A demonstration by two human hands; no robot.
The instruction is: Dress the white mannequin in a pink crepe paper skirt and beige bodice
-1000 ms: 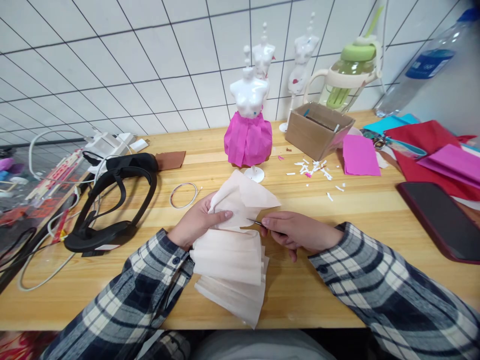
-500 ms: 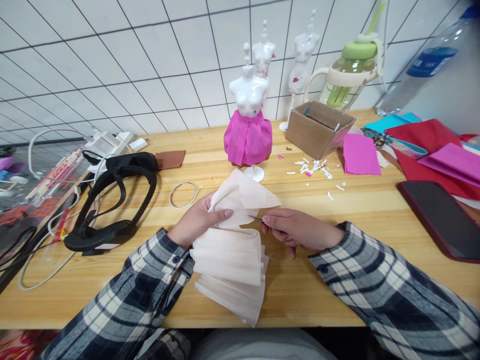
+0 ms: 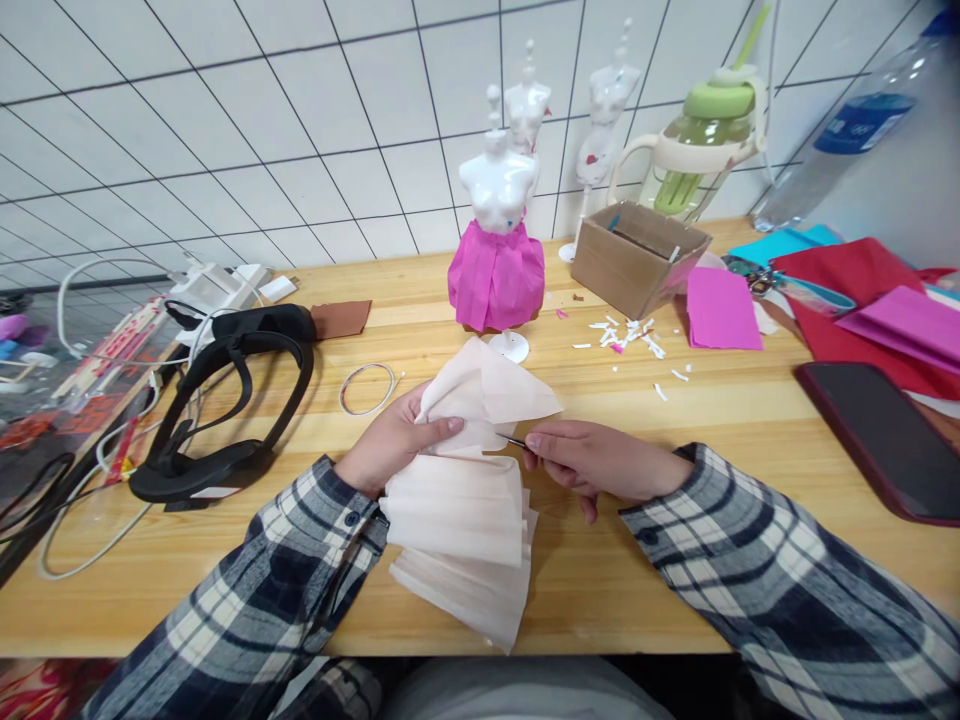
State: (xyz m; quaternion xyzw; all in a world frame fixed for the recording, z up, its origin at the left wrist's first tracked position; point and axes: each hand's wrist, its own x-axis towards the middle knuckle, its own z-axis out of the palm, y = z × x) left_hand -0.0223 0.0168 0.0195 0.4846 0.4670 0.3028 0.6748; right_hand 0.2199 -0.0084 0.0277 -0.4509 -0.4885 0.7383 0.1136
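Observation:
My left hand [image 3: 401, 440] pinches a pale pink crepe paper sheet [image 3: 480, 385], the thumb on top and the other fingers under it. Pleated layers of the same pale material [image 3: 457, 530] fan out below that hand toward the table's front edge. In my right hand [image 3: 577, 455] is a thin, dark, pointed metal tool [image 3: 513, 439]. Its tip lies at the sheet's lower right edge, and whether it is scissors or tweezers I cannot tell. Behind the sheet stands a small white dress form [image 3: 496, 185] wearing a puffed magenta skirt [image 3: 496, 275].
Two more white dress forms [image 3: 600, 130] stand by the tiled wall. To the right are a cardboard box [image 3: 622, 260], white paper scraps [image 3: 634, 335], magenta paper [image 3: 721, 308] and a phone [image 3: 885, 435]. A black headset [image 3: 225, 410] and a white ring [image 3: 366, 390] lie left.
My right hand and the pointed tool have shifted very slightly to the right and down. My left hand and the pale sheet are practically still.

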